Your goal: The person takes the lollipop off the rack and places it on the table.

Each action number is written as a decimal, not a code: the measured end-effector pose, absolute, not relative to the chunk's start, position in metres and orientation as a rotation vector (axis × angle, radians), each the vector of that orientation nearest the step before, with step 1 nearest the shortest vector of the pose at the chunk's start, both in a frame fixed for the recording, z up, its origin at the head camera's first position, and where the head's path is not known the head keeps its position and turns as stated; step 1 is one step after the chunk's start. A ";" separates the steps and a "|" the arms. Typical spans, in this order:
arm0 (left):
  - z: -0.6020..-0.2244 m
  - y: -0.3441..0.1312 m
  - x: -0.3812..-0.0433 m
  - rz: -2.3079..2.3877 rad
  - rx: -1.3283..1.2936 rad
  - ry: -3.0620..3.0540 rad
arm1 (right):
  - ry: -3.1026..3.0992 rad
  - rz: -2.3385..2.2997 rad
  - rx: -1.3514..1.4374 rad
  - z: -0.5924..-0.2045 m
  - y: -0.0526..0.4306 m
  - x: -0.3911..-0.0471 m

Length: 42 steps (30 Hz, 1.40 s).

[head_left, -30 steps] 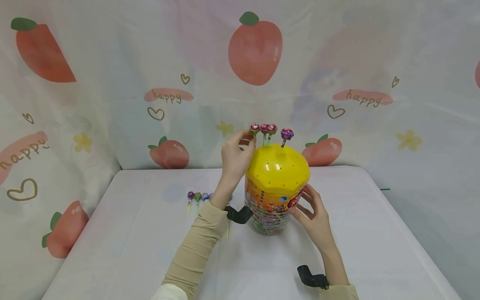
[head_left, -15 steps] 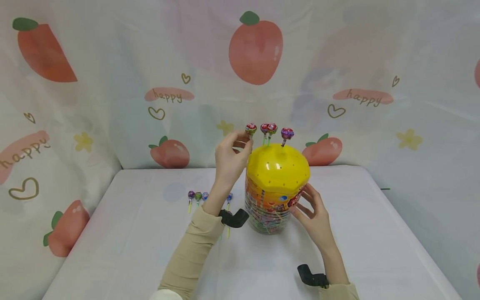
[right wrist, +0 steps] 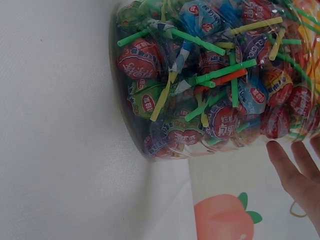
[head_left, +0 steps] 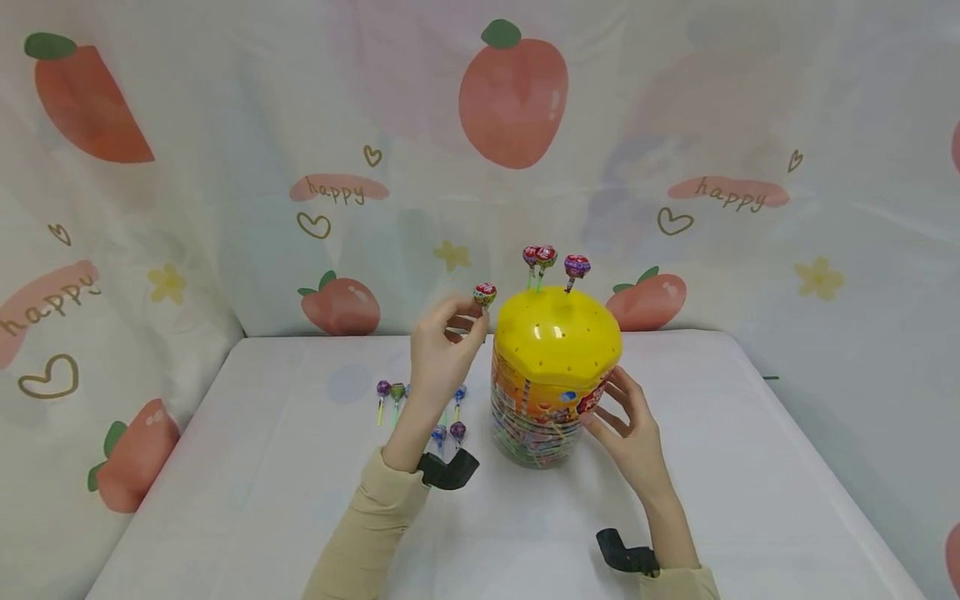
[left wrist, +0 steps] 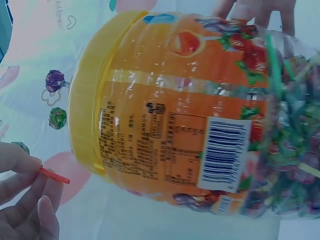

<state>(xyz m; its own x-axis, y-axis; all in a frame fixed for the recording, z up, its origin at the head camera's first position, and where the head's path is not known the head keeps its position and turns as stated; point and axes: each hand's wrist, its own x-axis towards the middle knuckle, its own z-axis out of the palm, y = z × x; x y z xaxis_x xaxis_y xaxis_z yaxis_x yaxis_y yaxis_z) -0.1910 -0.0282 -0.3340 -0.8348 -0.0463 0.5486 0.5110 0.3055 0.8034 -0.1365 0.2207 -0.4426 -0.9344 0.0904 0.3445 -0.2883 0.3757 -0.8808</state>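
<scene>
In the head view my left hand (head_left: 441, 354) pinches the stick of a lollipop (head_left: 484, 293) just left of the candy jar's yellow lid (head_left: 558, 329). The left wrist view shows the lollipop's red stick (left wrist: 55, 175) between thumb and fingers, its tip pointing at the lid. Small holes dot the lid; several lollipops (head_left: 577, 267) stand upright in it. My right hand (head_left: 633, 442) rests its spread fingers and thumb against the right side of the clear jar (head_left: 534, 437). Many wrapped lollipops fill the jar, as the right wrist view shows up close.
Several lollipops (head_left: 457, 430) lie on the white-covered table (head_left: 285, 467) to the left of the jar, partly hidden by my left forearm. A fruit-printed curtain (head_left: 225, 208) hangs behind and beside the table.
My left hand has moved left and down, away from the lid, carrying the lollipop. The right hand and the jar have stayed in place.
</scene>
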 end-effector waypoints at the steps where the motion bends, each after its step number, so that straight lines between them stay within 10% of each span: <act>1: -0.337 -0.030 -0.189 -1.557 -0.411 -2.107 | -2.306 1.573 0.174 -0.442 0.221 -0.137; 42: -0.468 -0.085 -0.154 -1.538 0.212 -2.584 | -2.293 1.607 0.204 -0.441 0.221 -0.136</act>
<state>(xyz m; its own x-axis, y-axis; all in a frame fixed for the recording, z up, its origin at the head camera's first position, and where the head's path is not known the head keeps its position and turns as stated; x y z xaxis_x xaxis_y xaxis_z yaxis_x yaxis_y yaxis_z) -0.1538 -0.0850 -0.4683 -0.9820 -0.1849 0.0376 -0.0551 0.4716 0.8801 -0.1361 0.2212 -0.4413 -0.9343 0.0722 0.3491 -0.3035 0.3526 -0.8852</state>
